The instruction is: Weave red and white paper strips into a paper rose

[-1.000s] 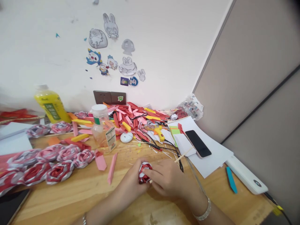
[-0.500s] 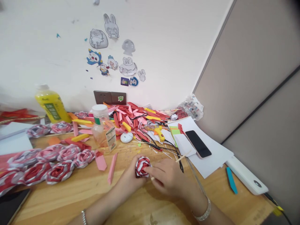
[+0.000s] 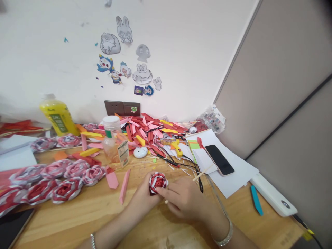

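Note:
A red and white paper rose (image 3: 158,182) faces up in my left hand (image 3: 144,191), whose fingers are wrapped round its base. My right hand (image 3: 184,197) has its index fingertip on the rose's lower petals. A thin wooden stick (image 3: 202,173) runs through the curled right hand, showing above the knuckles and again as a short tip below the fingers. To the left lie a pink folded paper strip (image 3: 125,186) and a wider pink paper piece (image 3: 112,178). Finished roses (image 3: 66,190) in red and pink stand in rows at the left.
A heap of folded paper strips (image 3: 145,131) lies against the wall. Before it are a yellow glue gun (image 3: 176,147) with its cord, a clear bottle (image 3: 116,152) and a white case (image 3: 140,152). A phone (image 3: 219,159) rests on white paper at right, near a white power strip (image 3: 275,195).
My right index finger has shifted slightly left and down across the rose. The rose is tilted a little differently in my left hand, and the stick has moved slightly with my right.

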